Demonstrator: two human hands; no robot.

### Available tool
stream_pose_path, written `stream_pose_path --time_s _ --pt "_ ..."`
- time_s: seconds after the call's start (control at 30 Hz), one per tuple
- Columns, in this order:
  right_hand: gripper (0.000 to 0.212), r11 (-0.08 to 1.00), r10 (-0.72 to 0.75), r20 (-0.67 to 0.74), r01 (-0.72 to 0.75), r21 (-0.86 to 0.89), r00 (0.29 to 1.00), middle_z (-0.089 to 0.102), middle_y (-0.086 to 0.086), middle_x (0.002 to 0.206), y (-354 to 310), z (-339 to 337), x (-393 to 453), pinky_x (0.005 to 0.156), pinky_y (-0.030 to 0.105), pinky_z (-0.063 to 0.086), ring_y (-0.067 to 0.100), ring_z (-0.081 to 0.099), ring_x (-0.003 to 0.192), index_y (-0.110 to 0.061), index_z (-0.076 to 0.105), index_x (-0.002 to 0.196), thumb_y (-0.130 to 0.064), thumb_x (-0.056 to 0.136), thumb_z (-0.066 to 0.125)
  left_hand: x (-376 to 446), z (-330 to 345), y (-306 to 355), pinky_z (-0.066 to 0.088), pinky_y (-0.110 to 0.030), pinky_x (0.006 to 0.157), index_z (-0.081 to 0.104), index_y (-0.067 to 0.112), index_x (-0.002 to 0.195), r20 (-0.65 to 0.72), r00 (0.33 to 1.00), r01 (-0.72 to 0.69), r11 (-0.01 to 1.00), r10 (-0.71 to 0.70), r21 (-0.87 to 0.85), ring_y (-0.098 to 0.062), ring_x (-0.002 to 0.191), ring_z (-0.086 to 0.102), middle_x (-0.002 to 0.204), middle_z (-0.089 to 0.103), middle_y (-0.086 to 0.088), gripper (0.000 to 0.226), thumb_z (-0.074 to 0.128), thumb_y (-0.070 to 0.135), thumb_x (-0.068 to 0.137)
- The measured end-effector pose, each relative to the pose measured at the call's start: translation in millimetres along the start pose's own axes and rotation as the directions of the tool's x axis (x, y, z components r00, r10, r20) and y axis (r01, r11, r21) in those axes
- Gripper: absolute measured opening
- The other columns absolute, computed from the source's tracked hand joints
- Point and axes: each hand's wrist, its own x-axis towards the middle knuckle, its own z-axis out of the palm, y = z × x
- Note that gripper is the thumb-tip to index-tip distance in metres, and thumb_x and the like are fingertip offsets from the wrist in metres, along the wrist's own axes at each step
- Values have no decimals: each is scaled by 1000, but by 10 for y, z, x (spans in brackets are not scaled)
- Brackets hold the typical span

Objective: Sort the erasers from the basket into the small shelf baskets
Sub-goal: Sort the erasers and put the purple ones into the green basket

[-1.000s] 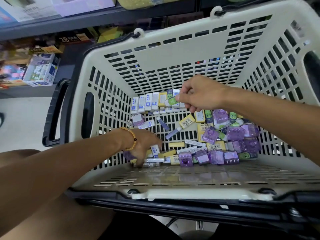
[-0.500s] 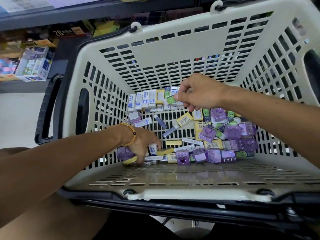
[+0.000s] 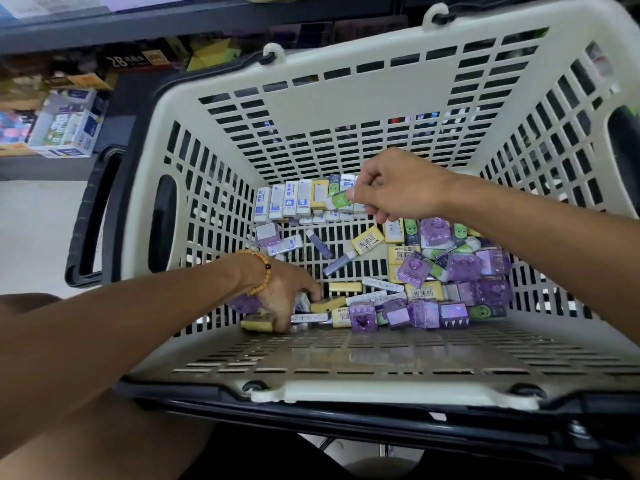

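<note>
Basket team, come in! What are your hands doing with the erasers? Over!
Right hand pinching a green-and-white eraser. Left hand down in the basket, gripping a purple eraser. Pile mostly unsorted. Nothing blocking.

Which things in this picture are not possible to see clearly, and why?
- Head view: the left hand covers the erasers under its palm.
- The right hand hides most of the green eraser it pinches.
- Print on the white erasers is too small.
- The shelf boxes are blurred.
</note>
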Motion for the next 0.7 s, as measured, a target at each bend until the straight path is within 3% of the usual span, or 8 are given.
stream_pose_path --time_s 0.07,0.2,0.3,0.4,0.53,0.7 --pt "22 1000 0 3 0 2 1000 68 2 76 -7 -7 -2 59 24 53 8 66 60 -14 65 87 -31 98 58 -8 -5 29 40 -14 57 49 34 133 41 999 11 1000 -10 -11 1 77 54 135 52 4 79 84 19 64" --pt "22 1000 -4 3 4 9 1000 68 2 76 -3 -6 -6 62 27 54 8 66 61 -12 66 89 -31 98 58 -56 -80 101 43 -31 87 37 32 141 157 987 37 999 -34 -18 -20 121 46 150 33 -3 85 79 11 70" --pt "23 1000 -6 -1 6 2 1000 68 3 77 -2 -8 -5 60 25 53 8 66 60 -12 66 89 -31 98 57 -101 -71 122 44 -30 86 34 32 143 163 986 28 1000 -27 -2 -20 121 46 151 32 -4 86 78 9 72" --pt "24 1000 -8 4 8 -8 1000 68 3 75 -2 -10 1 60 26 53 8 65 59 -10 66 90 -31 98 57 -109 -72 106 48 -21 71 37 33 140 163 987 17 1000 -15 -14 -16 106 55 149 35 -3 84 78 8 71" --pt "24 1000 -9 3 9 -22 1000 69 5 77 12 0 15 60 26 53 8 66 59 -10 65 91 -32 98 57 -134 -92 80 45 -36 96 43 36 136 183 983 28 999 -20 -43 -16 117 43 149 34 0 82 80 11 68" --pt "25 999 -9 2 9 -35 1000 71 6 79 14 10 22 59 24 52 9 67 60 -9 65 91 -32 98 57 -143 -107 155 42 -31 87 36 33 143 208 978 15 1000 -20 25 -19 118 44 150 34 -2 86 78 10 71"
